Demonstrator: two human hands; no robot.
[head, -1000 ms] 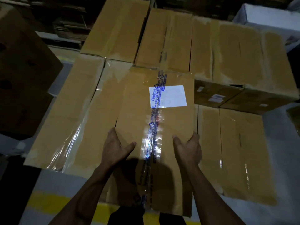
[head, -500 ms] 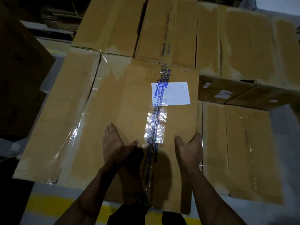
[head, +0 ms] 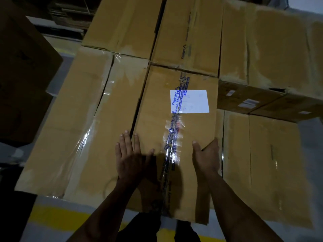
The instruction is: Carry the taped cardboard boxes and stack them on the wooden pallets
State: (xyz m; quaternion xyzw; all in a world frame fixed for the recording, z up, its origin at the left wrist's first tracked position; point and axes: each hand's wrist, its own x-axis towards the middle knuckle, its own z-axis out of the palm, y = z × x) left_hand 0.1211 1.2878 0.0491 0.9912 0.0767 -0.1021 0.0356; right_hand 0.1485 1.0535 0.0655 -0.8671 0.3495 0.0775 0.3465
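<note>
Two bare hands on a taped cardboard box, set in among the stacked boxes.

The taped box (head: 176, 137) sits at the centre of the stack, its white label (head: 189, 101) toward 12 o'clock and a strip of printed blue tape (head: 172, 142) running down its length. The left hand (head: 130, 158) lies flat at 9 o'clock on the box's edge, fingers straight and spread across the seam with the neighbouring box (head: 83, 123), holding nothing. The right hand (head: 207, 156) at 3 o'clock grips the box's right edge, thumb on top, fingers curled over the side. More boxes (head: 262, 41) lie at 1 o'clock. A yellow floor line (head: 57, 217) shows at 7 o'clock.
</note>
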